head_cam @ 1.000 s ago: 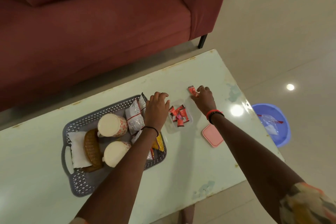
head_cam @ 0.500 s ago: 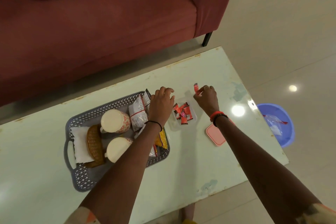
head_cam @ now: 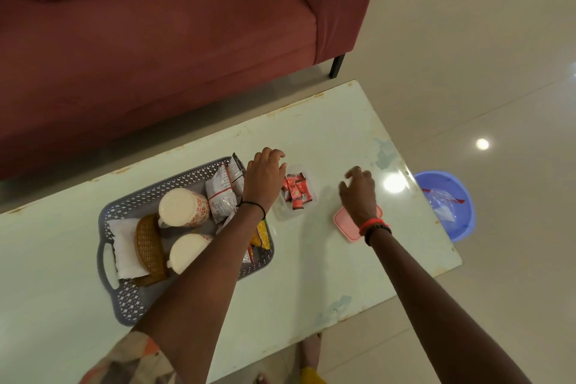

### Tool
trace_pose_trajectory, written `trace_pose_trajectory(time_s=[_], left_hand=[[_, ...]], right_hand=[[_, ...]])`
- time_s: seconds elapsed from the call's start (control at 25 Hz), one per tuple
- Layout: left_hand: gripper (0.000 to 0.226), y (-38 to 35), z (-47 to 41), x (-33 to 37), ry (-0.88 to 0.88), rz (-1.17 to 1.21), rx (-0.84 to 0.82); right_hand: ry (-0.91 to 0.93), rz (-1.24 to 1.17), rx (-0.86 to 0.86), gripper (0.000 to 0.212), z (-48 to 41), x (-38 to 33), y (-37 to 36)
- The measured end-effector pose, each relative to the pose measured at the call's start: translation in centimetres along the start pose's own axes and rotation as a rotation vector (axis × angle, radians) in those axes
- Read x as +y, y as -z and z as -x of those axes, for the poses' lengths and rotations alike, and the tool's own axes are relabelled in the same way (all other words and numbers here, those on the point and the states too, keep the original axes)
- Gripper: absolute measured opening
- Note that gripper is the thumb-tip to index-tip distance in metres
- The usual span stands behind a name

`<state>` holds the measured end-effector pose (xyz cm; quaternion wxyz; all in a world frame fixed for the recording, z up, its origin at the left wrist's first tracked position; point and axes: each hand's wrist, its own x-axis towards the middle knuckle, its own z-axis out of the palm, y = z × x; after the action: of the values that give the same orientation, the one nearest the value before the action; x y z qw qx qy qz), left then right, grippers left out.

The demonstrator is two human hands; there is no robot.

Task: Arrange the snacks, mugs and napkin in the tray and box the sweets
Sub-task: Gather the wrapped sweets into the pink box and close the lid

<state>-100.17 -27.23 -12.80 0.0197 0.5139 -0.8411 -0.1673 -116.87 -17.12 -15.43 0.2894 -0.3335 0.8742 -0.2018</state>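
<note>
So the grey perforated tray [head_cam: 124,309] sits on the pale desk [head_cam: 311,274] toward the left, and it's already pretty full. Two cream mugs [head_cam: 184,207] with a red flower pattern lie on their sides in the middle, one above the other. A white napkin [head_cam: 124,246] is at the tray's left end by the handle, with a brown woven coaster-looking thing [head_cam: 149,246] leaning against it. Snack packets [head_cam: 223,193] fill the right end, silver ones up top and a yellow one lower down, partly hidden under the left forearm.

Just right of the tray is a small clear box [head_cam: 280,213] with red-wrapped sweets [head_cam: 296,192] piled inside. The left hand [head_cam: 265,178] rests palm down at the box's left edge, fingers curled loosely; can't tell if that grip actually has the box or just touches it.

The right hand [head_cam: 358,193] hovers over the desk well right of the box, fingers spread and that grip empty. It's a bit blurred. The pink lid [head_cam: 346,227] lies flat on the desk under the wrist, partly covered by it, apart from the box.
</note>
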Motion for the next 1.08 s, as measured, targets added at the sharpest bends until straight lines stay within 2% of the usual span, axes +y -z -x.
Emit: trace_pose_trajectory(time_s=[0.08,0.16,0.24,0.36,0.48,0.72,0.8,0.92,1.08], left_hand=[[0.028,-0.3,0.1,0.1,0.001,0.007,-0.020],[0.029,-0.7,0.0,0.4,0.006,0.030,-0.039],[0.029,-1.2,-0.2,0.5,0.008,0.040,-0.057],[0.029,-1.7,-0.8,0.4,0.004,0.051,-0.083],[0.034,-2.0,-1.3,0.3,0.032,0.044,-0.149],[0.032,-2.1,-2.0,0.3,0.148,0.030,-0.390],[0.030,-2.3,-2.0,0.0,0.153,0.031,-0.362],[0.029,-2.6,-2.0,-0.2,0.196,0.105,-0.310],[0.025,-3.1,-1.9,0.1,0.256,0.247,-0.272]], right_hand=[[-0.295,0.099,-0.010,0.059,0.5,2.7,0.9],[-0.454,0.174,-0.101,0.086,1.5,4.4,0.7],[-0.453,0.164,-0.120,0.099,2.0,5.1,-0.4],[-0.430,0.117,-0.065,0.104,1.7,4.7,-1.4],[-0.458,0.063,-0.098,0.097,1.4,4.3,-1.3],[-0.407,0.160,-0.128,0.088,1.3,4.2,-0.1],[-0.374,0.153,-0.146,0.071,1.0,4.4,0.4],[-0.330,0.059,-0.175,0.034,0.3,4.4,2.0],[-0.243,-0.076,-0.155,0.020,0.0,2.6,4.5]])
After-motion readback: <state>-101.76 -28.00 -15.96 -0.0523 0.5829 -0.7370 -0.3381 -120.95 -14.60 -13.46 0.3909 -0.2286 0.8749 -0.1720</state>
